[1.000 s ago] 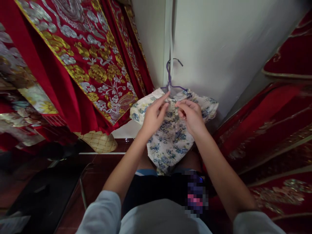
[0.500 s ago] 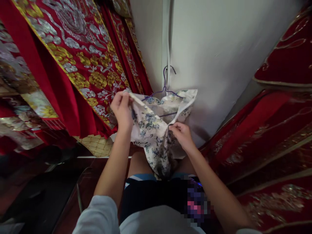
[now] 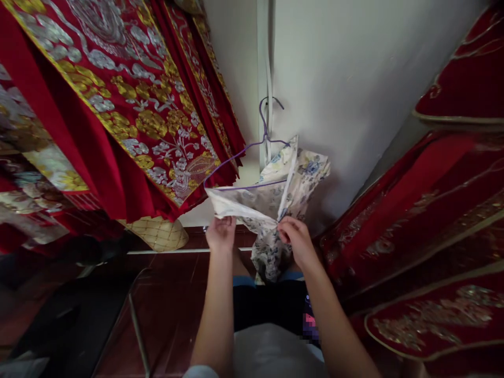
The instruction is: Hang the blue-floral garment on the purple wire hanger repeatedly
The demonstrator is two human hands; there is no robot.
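A white shirt [image 3: 305, 181] with a blue-grey floral print hangs partly on a purple wire hanger [image 3: 236, 156]. Its right shoulder covers the hanger's right arm, while the left arm of the hanger is bare and its left tip sits at the shirt's pale edge. My left hand [image 3: 221, 232] is closed on the cloth just below that tip, its fingertips partly hidden by the fabric. With fingers pinched, my right hand [image 3: 294, 236] grips the shirt front where the two neckline edges meet. Below, the gathered cloth falls between my legs.
The hanger's hook is at a pale vertical strip [image 3: 264, 68] on the white wall [image 3: 334, 63]. Red embroidered cloth [image 3: 153, 121] hangs at left, and more red cloth [image 3: 433, 210] stands close at right. A metal rod [image 3: 137, 331] rises from the dark red floor at lower left.
My left hand has moved down and slightly right, lowering the shirt's left side and uncovering the hanger's left arm. My right hand has shifted a little lower, still pinching the front.
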